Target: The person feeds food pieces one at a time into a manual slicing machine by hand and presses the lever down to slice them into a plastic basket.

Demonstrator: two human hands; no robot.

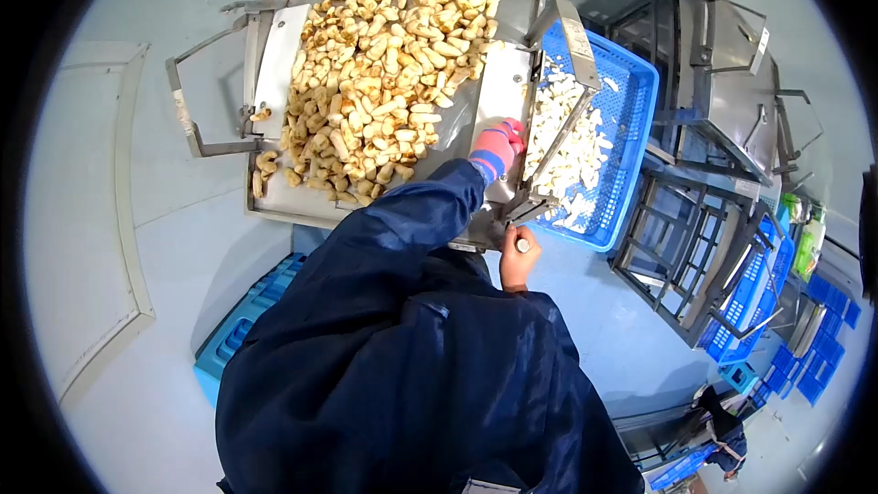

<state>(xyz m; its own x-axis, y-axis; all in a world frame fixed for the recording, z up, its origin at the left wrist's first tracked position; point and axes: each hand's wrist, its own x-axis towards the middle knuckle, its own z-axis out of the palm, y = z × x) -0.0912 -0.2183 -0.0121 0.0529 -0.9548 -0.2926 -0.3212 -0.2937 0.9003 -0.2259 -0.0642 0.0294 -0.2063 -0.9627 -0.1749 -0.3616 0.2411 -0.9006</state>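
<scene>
My left hand (498, 144), in a pink glove with a blue band, rests on the white board (501, 82) beside the cutter's long metal blade arm (562, 139). Its fingers are curled toward the blade side, and whatever they hold is hidden. My bare right hand (518, 265) is wrapped around the cutter handle (522, 245), whose round end shows. Left of the board, a large heap of pale, stubby, mushroom-like pieces (384, 73) covers the steel table (302, 209). White cut pieces (558, 137) lie beyond the blade in a blue basket (631, 119).
At the table's left stands another metal cutter frame (183, 110). Steel racks (686, 247) and a steel-topped stand (741, 91) are at the right, near more blue crates (750, 293). A blue plastic stool or crate (240, 329) sits lower left. Another person (727, 434) is at lower right.
</scene>
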